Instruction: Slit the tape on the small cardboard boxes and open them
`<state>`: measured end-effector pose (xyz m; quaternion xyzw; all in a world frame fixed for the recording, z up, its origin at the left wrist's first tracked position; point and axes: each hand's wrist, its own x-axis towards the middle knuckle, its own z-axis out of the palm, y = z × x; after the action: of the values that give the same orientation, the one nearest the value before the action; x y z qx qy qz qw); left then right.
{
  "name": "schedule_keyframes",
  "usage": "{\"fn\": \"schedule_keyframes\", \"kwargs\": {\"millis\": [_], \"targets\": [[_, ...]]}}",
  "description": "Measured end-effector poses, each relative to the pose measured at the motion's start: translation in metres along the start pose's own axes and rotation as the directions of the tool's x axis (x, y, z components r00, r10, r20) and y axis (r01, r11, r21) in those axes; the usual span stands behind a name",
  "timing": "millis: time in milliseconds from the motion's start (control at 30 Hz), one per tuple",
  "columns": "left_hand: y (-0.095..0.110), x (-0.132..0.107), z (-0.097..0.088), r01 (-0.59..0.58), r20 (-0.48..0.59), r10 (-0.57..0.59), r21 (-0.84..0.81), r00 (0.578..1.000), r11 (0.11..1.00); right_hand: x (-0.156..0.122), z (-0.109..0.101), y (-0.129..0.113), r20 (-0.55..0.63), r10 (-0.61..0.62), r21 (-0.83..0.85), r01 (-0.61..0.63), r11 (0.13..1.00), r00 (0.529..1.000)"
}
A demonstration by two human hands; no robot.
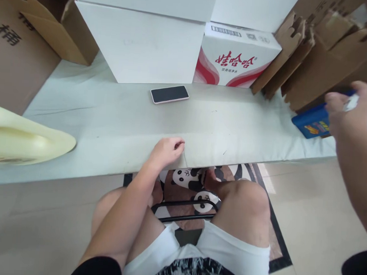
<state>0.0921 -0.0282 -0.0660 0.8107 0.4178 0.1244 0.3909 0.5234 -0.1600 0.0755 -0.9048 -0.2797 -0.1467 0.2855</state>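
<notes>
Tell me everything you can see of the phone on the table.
The phone is a slim rectangle with a dark, unlit screen and a pinkish edge. It lies flat and face up, its long side across the view, on the pale table cover, just before the white box. Nothing else touches it.

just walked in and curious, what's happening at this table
A seated person has the left hand, fingers curled, resting on the white cloth at the table's near edge. The right hand is raised at the right, gripping a small white item near a blue pack. A phone lies untouched in front of stacked boxes.
</notes>
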Motion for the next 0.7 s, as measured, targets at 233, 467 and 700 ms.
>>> {"fn": "schedule_keyframes", "kwargs": {"millis": [233, 467, 700], "targets": [[0.001, -0.007, -0.011, -0.007, 0.004, 0.008, -0.011, 1.000, 1.000, -0.043, -0.003, -0.031, 0.242, 0.030, 0.172, -0.074, 0.982, 0.970], [0.009, -0.016, -0.026, -0.034, -0.042, 0.031, -0.081, 0.999, 0.996, -0.070, -0.027, -0.072, 0.385, 0.019, 0.233, -0.117, 0.965, 0.923], [0.005, -0.029, -0.063, -0.012, -0.121, -0.008, -0.162, 0.993, 0.987, -0.100, -0.007, -0.170, 0.687, -0.163, 0.069, 0.160, 0.985, 0.708]]}}
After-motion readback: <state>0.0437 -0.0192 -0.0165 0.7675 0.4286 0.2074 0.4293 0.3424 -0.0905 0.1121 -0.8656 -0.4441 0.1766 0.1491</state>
